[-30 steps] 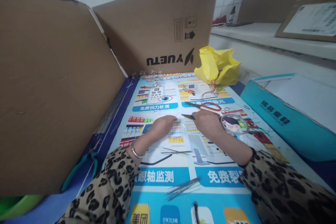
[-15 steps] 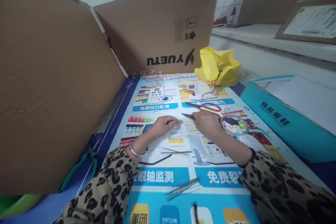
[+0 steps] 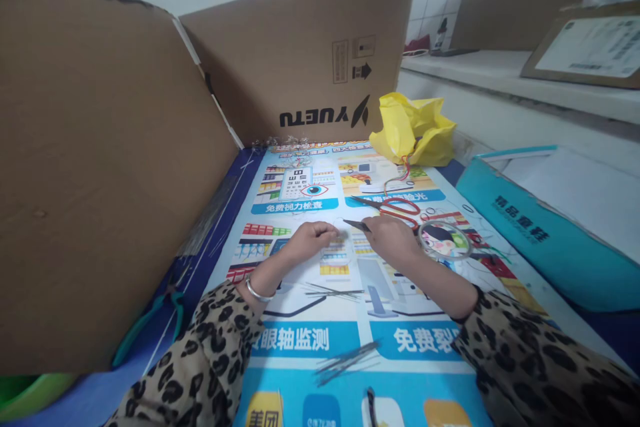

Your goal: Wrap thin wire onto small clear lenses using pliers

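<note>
My left hand (image 3: 311, 241) is closed in a pinch over the printed poster (image 3: 345, 280), holding a thin wire (image 3: 341, 236) that is hard to make out. Opposite it, my right hand (image 3: 391, 235) is wrapped round a dark pointed tool (image 3: 356, 224). The tool's tip points left, towards the left fingertips; its handle is hidden in my palm. Just behind my right hand lie red-handled scissors (image 3: 403, 211). A roll of clear tape (image 3: 445, 241) is beside the right wrist. Thin straight wires (image 3: 334, 292) lie between my forearms, with a second bundle (image 3: 347, 361) nearer me.
Cardboard panels (image 3: 300, 60) stand at the left and back. Teal-handled pliers (image 3: 150, 327) lie at the left. A yellow bag (image 3: 414, 128) sits at the back right, near a teal box (image 3: 545, 233). Tangled wire pieces (image 3: 295, 150) lie at the back.
My right hand and its tool have shifted very slightly left, towards my left hand. The left hand keeps its pinch in nearly the same place.
</note>
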